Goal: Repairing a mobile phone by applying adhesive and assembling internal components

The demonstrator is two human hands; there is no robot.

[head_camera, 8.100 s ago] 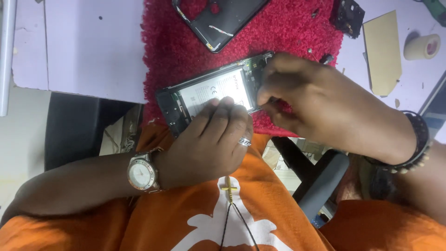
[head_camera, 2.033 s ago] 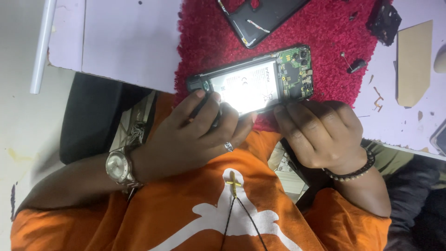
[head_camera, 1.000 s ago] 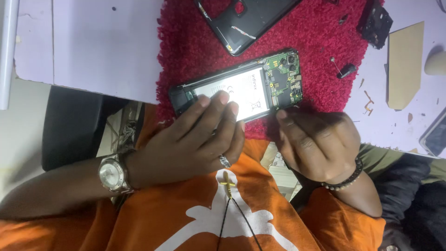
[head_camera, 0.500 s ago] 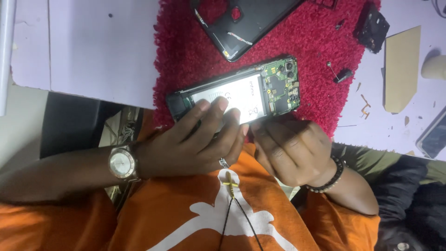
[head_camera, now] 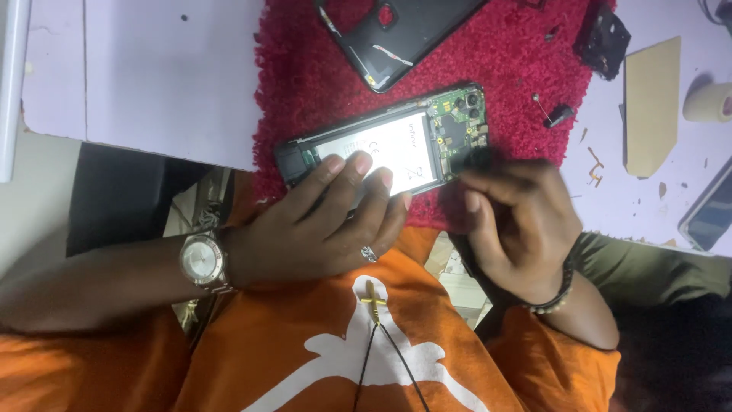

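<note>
A pale lilac tabletop [head_camera: 152,76] is seen under soft, dim light. A dark chair seat [head_camera: 122,198] is tucked below its edge, above a pale floor [head_camera: 30,206].

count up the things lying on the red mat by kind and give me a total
Opened phone: 1
Black back cover: 1
Small black part: 1
Black block on the mat's far edge: 1
Total: 4
Tinier bits are too small to tell.
</note>
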